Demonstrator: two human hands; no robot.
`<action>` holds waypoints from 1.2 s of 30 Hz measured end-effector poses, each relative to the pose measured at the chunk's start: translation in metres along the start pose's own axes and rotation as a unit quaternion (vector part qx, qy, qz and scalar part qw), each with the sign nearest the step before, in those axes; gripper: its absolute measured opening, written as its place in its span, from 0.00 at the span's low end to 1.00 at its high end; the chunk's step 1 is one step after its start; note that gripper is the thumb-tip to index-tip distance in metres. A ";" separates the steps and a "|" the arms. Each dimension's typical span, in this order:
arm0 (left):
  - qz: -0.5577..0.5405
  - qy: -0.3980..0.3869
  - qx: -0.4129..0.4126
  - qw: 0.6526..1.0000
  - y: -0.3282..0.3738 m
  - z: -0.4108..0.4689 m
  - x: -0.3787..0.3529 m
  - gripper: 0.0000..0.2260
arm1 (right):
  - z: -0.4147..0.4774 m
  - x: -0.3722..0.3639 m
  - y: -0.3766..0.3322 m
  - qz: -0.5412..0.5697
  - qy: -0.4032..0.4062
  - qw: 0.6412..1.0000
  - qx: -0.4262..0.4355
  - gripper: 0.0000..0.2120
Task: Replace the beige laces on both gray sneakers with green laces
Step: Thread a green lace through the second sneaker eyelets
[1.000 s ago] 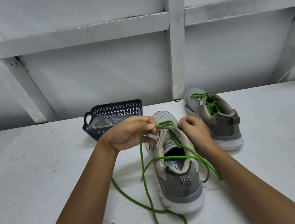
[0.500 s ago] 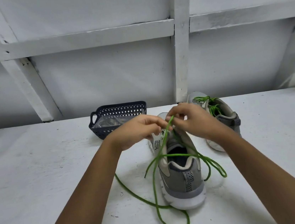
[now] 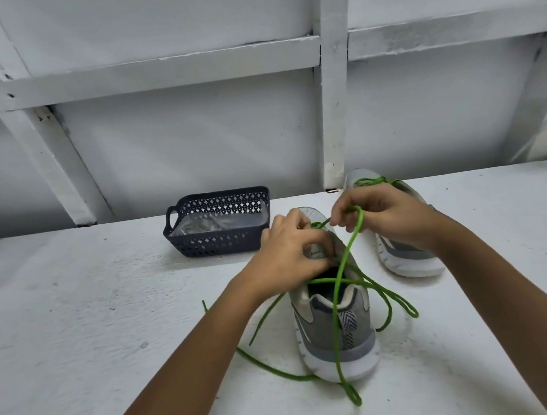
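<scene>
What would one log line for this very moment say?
step: lacing near gray sneaker | left hand: grips its upper | right hand: pinches green lace | far gray sneaker: green-laced | dark blue basket: behind

Left hand (image 3: 290, 257): gripping near sneaker (image 3: 335, 330) at the eyelets
Right hand (image 3: 387, 219): pinching green lace (image 3: 340, 269)
Far sneaker (image 3: 403, 255): behind right hand, green-laced
Basket (image 3: 221, 244): on desk (image 3: 106, 314), left of sneakers

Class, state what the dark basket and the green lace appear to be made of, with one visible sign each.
Basket: likely moulded plastic, matt navy; regular diamond cut-outs, moulded handle. Green lace: probably woven cord, matt; round, limp, lying in loose loops.
</scene>
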State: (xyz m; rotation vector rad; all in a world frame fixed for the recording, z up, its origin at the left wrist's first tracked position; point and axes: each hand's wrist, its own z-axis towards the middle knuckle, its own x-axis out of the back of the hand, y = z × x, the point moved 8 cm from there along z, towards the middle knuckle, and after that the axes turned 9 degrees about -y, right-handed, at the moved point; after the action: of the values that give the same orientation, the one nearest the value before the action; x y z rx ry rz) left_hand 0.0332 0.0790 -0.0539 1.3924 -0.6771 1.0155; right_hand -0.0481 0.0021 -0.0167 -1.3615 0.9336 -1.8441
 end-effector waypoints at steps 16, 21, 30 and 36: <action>-0.545 0.104 0.033 0.831 -0.037 0.001 0.062 0.06 | 0.020 -0.025 -0.031 -0.305 -0.034 0.947 -0.094 0.15; -0.538 0.104 -0.004 0.837 -0.038 -0.004 0.070 0.07 | 0.027 -0.004 -0.050 -0.257 0.109 0.959 -0.036 0.18; -0.596 0.162 0.020 0.786 -0.051 -0.005 0.062 0.05 | 0.053 -0.015 -0.054 0.098 -0.002 0.992 -0.079 0.13; -0.547 -0.036 -0.072 0.833 -0.010 -0.003 0.031 0.14 | 0.076 0.000 -0.062 0.392 0.085 0.916 -0.022 0.12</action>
State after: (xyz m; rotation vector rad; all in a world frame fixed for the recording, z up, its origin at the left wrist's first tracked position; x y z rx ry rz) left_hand 0.0551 0.0887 -0.0315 1.3719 0.0697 -0.0129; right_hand 0.0196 0.0229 0.0510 -0.6765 1.3672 -1.3176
